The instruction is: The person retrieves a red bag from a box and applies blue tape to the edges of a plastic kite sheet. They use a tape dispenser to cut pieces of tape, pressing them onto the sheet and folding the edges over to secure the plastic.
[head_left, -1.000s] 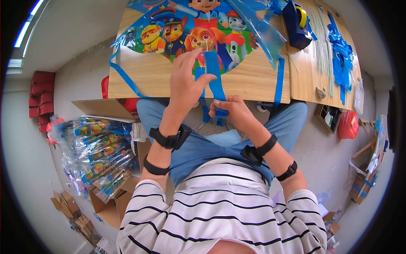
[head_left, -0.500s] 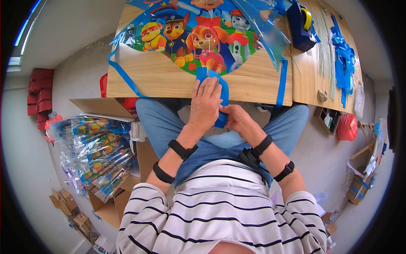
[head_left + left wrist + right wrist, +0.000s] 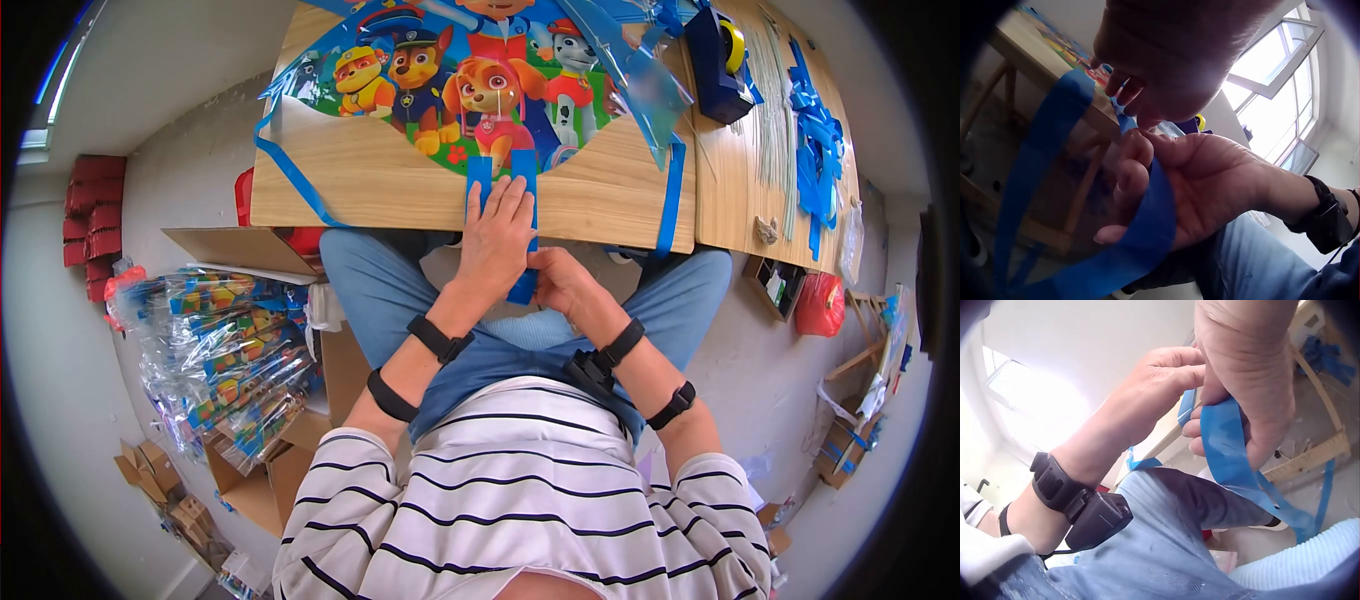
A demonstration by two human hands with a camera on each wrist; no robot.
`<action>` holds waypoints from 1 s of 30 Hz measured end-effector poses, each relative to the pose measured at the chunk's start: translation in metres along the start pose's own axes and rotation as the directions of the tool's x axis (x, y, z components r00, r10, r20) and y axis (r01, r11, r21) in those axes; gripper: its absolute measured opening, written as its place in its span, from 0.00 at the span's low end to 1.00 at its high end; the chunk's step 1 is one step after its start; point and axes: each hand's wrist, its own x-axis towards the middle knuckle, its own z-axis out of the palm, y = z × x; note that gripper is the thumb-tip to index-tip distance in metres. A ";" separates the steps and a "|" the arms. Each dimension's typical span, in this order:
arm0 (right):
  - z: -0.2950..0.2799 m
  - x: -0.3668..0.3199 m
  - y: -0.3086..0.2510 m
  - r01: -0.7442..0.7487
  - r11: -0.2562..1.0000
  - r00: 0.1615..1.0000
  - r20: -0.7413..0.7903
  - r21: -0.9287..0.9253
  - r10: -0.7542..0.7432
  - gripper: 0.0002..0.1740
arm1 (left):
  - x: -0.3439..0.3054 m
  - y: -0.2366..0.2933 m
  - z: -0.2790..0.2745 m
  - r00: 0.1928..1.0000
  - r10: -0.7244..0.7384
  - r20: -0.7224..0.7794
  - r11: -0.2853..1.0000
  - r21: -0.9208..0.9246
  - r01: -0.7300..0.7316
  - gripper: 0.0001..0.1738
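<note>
A printed plastic sheet with cartoon dogs (image 3: 490, 100) lies on the wooden table (image 3: 390, 180), its curved lower edge toward the person. Two blue ribbon strips run from that edge: a left strip (image 3: 480, 170) and a right strip (image 3: 524, 165). My left hand (image 3: 492, 245) rests across the strips at the table's front edge, fingers straight. Just below it, my right hand (image 3: 562, 278) pinches the right strip between thumb and curled fingers. In the left wrist view the blue ribbon (image 3: 1154, 219) passes through the right palm and hangs in a loop.
More blue ribbon (image 3: 668, 200) hangs over the table edge. A tape dispenser (image 3: 718, 70), thin pale rods (image 3: 770, 110) and a tangled ribbon pile (image 3: 818, 140) lie to the right. Packed printed plastic (image 3: 240, 340), cardboard boxes (image 3: 255, 490) and a red bag (image 3: 820, 305) stand on the floor.
The left hand has come down from above the sheet's edge and flattened over the strips. The right strip, raised earlier, now lies straight beside the left one. The right hand keeps its hold.
</note>
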 end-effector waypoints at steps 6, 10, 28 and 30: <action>0.001 -0.002 0.003 0.009 0.999 1.000 0.027 -0.039 -0.008 0.15 | 0.000 -0.001 0.000 0.999 -0.021 0.030 1.000 0.006 0.021 0.29; 0.000 0.001 0.004 -0.031 0.999 0.997 0.067 -0.031 0.033 0.14 | -0.002 -0.003 0.000 1.000 -0.019 0.021 1.000 0.005 0.019 0.31; 0.003 -0.003 0.007 0.022 1.000 0.999 0.050 -0.009 -0.022 0.13 | 0.007 -0.001 0.003 0.999 -0.042 0.013 0.999 -0.002 0.042 0.34; 0.003 -0.002 0.008 0.028 1.000 0.998 0.058 -0.010 -0.027 0.13 | 0.006 -0.002 0.004 0.999 -0.038 0.011 0.999 0.007 0.037 0.34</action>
